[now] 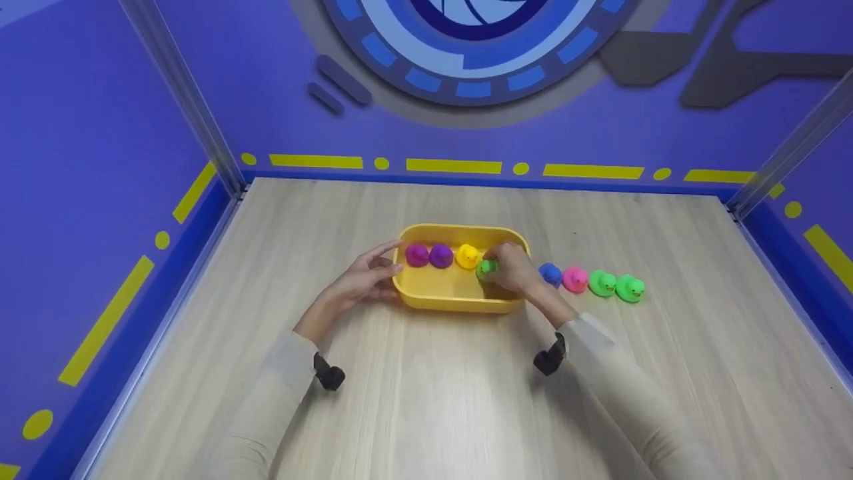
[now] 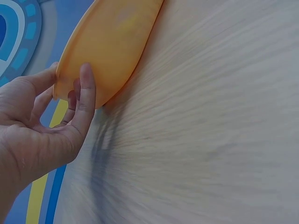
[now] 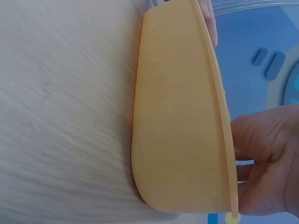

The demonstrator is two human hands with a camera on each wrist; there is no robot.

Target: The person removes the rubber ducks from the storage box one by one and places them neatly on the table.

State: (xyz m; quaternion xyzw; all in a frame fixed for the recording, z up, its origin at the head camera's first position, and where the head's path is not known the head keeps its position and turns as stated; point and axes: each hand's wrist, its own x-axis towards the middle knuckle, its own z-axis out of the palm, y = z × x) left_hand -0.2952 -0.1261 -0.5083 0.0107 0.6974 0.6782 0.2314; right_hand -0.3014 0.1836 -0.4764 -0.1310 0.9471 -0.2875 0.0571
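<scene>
The left hand [image 1: 363,277] rests spread fingers against the yellow tray [image 1: 460,305], apparently to steady it, while the right hand [image 1: 513,268], inside, has its fingers pinching a green duck [image 1: 486,269].

The right hand [image 1: 512,267] hides part of the green duck [image 1: 487,270] in the tray [image 1: 460,305] and, seemingly, a bit of the blue duck [image 1: 551,274] facing the table's [image 1: 413,400] left edge. The table's near edge is cut off below.
</scene>
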